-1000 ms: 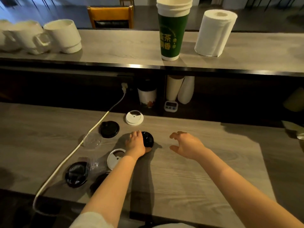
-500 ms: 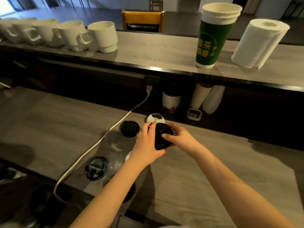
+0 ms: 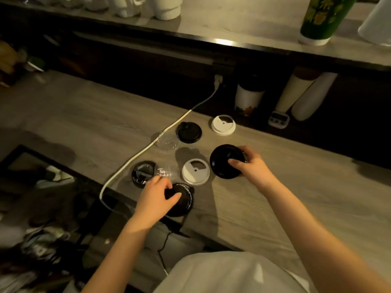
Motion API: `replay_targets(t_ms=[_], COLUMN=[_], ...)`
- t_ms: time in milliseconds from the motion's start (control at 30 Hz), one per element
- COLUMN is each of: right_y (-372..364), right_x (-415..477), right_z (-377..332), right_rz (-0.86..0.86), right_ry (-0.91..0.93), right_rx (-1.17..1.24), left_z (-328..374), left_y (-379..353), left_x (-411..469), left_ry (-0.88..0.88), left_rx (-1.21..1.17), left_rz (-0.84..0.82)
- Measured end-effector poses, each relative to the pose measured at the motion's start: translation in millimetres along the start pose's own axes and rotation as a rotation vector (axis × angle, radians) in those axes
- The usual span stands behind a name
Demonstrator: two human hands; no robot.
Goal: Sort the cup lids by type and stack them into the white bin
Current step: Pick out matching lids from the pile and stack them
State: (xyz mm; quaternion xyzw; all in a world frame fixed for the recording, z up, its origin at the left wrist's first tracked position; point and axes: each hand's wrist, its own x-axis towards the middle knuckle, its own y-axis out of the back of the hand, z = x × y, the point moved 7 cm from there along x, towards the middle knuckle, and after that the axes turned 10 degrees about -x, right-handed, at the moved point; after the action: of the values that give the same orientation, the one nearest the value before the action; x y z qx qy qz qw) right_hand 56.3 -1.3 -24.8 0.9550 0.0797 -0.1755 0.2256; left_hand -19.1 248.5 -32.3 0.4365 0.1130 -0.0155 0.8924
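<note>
Several cup lids lie on the wooden counter point(image 3: 275, 208). My right hand point(image 3: 250, 166) grips a black lid point(image 3: 222, 161), held tilted just above the counter. My left hand point(image 3: 156, 196) rests on another black lid point(image 3: 183, 199) at the counter's near edge, fingers closing over it. Between them lies a white lid point(image 3: 195, 171). A second white lid point(image 3: 223, 124) and a third black lid point(image 3: 189, 132) lie farther back. Two clear lids point(image 3: 168, 142) point(image 3: 167, 172) and a black lid with a clear insert point(image 3: 142, 173) sit to the left. No white bin is in view.
A white power cord point(image 3: 148, 146) runs from a socket across the counter's left part and over its edge. Under the raised shelf stand a lidded paper cup point(image 3: 248, 98), cup stacks point(image 3: 304, 96) and a small timer point(image 3: 278, 120). White mugs, a green cup and a paper roll stand on the shelf.
The black lid passed from my left hand into my right hand alone. My left hand dropped back to the black lid at the near edge. The view tilted down and left.
</note>
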Motion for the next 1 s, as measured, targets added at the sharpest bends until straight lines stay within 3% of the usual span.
replay_targets(t_ms=[233,367,567,1000], right_y=[-27.5,-27.2,-19.8,21.2], right_x=[-9.5,-12.1,-15.1,-21.3], right_z=[-3.3,-5.7,-0.7,-4.8], right_rz=[-0.078,-0.082,-0.060,0.055], right_ry=[0.019,0.025,0.009,0.039], right_rx=[-0.028,-0.024,0.004,0.080], left_z=[-13.5,-18.9,-9.5,49.8], left_y=[-39.5,-59.8,-68.4,-17.6], left_x=[-14.7,-6.5,10.7,14.4], left_ry=[0.006,0.036,-0.004,-0.109], left_rx=[0.163,0.121,0.153,-0.051], left_rz=[-0.122,-0.223,-0.244,0.013])
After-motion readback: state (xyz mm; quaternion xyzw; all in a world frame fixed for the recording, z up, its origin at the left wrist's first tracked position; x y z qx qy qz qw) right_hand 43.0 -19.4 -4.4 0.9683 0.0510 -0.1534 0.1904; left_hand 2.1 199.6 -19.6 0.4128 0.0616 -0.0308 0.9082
